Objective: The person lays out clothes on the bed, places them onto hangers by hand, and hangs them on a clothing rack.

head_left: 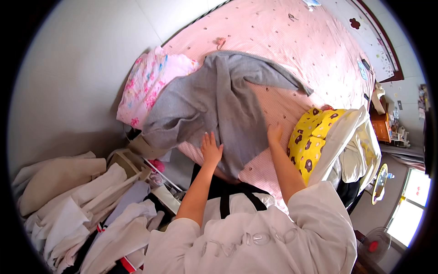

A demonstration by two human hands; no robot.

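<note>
The rumpled grey fabric garment [239,107] lay at twelve o'clock on the pink dotted bedsheet [283,50]. My left hand [211,150], fingers spread, rested on it at eleven o'clock; my right hand [274,132] curled beside its edge at one o'clock, though I could not tell whether it pinched fabric. Smoothing, I judged, required flat palms and outward strokes.

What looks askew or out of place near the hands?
The grey garment lies crooked and rumpled on the pink bedding, with one narrow end stretched off to the picture's right while the rest bunches in folds. At lower left, light-coloured clothes sit in a jumbled heap. No spill or damage shows.
</note>
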